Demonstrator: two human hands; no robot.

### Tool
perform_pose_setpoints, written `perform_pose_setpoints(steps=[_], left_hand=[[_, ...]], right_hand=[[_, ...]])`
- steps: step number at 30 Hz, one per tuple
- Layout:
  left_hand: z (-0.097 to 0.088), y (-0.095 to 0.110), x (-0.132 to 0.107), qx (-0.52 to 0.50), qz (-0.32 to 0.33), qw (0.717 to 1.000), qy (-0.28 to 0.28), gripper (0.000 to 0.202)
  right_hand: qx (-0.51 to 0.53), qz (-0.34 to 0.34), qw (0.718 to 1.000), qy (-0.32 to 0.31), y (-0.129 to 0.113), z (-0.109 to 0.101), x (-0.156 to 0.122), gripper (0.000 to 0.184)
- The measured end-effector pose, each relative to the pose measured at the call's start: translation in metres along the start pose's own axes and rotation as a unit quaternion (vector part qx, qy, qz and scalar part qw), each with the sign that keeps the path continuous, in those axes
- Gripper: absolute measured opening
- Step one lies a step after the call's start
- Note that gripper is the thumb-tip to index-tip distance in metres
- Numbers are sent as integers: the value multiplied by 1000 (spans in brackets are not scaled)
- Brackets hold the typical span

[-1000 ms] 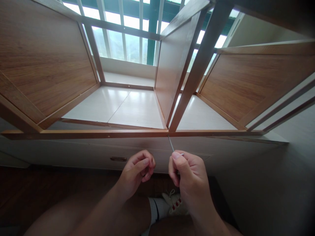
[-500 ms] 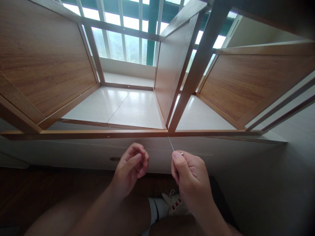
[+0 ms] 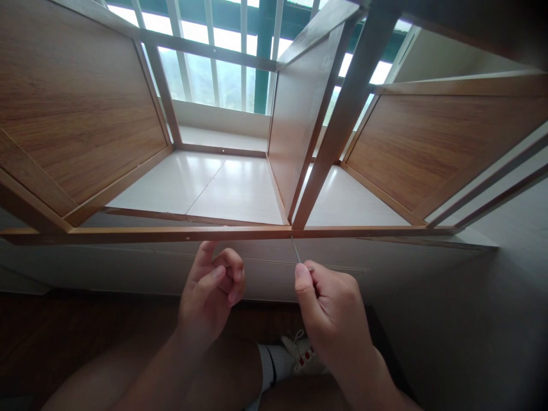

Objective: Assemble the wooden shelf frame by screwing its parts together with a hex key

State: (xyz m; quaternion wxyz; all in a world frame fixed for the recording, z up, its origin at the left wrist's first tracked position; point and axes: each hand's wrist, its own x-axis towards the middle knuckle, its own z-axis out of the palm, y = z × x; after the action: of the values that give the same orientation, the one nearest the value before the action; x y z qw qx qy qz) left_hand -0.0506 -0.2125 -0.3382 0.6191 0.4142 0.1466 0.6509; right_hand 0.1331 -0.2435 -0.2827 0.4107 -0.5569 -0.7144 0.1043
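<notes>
My right hand (image 3: 331, 297) is closed round a thin metal Allen key (image 3: 296, 250). The key's tip meets the front of the wooden rail (image 3: 240, 233), just below the foot of a slanting upright (image 3: 331, 131). To the left, my left hand (image 3: 209, 291) has its fingers apart and partly curled, with one finger raised to the rail's lower edge. Nothing shows in that hand, though the inside of the curled fingers is partly hidden. Behind the rail stands a brown wooden frame with a left panel (image 3: 81, 103), a middle panel (image 3: 295, 114) and a right panel (image 3: 449, 142).
The frame rests on a white surface (image 3: 240, 188) before a barred window (image 3: 226, 74). A pale drawer front (image 3: 141, 268) lies below the rail. My knees and a laced shoe (image 3: 302, 354) are underneath, above a dark wooden floor (image 3: 38, 331).
My left hand has shifted left and raised a finger to the rail. My right hand stays on the Allen key, its grip and wrist slightly turned.
</notes>
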Motion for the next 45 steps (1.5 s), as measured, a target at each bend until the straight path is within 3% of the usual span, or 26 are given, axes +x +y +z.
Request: perform_pose_setpoints(steps=[4, 6, 8, 11, 13, 14, 16, 19, 26, 30, 36, 45], left_hand=[[0, 3, 0, -5, -7, 1000, -5, 34], [0, 3, 0, -9, -9, 1000, -6, 33], [0, 2, 0, -11, -9, 1000, -8, 33], [0, 0, 0, -15, -8, 1000, -9, 33], [1, -1, 0, -16, -8, 1000, -9, 34], [1, -1, 0, -16, -7, 1000, -8, 34], [0, -1, 0, -14, -8, 1000, -7, 34], [-1, -1, 0, -13, -7, 1000, -7, 34], [2, 1, 0, -17, -13, 1000, 6, 35], [3, 1, 0, -18, -13, 1000, 6, 34], [2, 1, 1, -21, -13, 1000, -3, 35], [2, 2, -1, -25, -17, 1000, 8, 35]], right_hand=[[134, 63, 989, -23, 2, 2, 0, 48], [264, 123, 955, -47, 2, 4, 1, 51], [426, 172, 886, -68, -1, 7, 3, 50], [649, 214, 722, -107, -9, 10, 3, 44], [731, 229, 630, -128, -15, 11, 2, 43], [751, 233, 604, -131, -18, 12, 2, 43], [762, 234, 590, -124, -22, 12, 0, 43], [733, 230, 633, -96, -23, 14, -3, 42], [525, 178, 830, -56, -8, 20, -1, 52], [386, 164, 905, -74, -3, 15, 1, 56], [230, 131, 963, -55, 0, 8, -3, 53], [203, 116, 970, -61, 1, 6, 0, 53]])
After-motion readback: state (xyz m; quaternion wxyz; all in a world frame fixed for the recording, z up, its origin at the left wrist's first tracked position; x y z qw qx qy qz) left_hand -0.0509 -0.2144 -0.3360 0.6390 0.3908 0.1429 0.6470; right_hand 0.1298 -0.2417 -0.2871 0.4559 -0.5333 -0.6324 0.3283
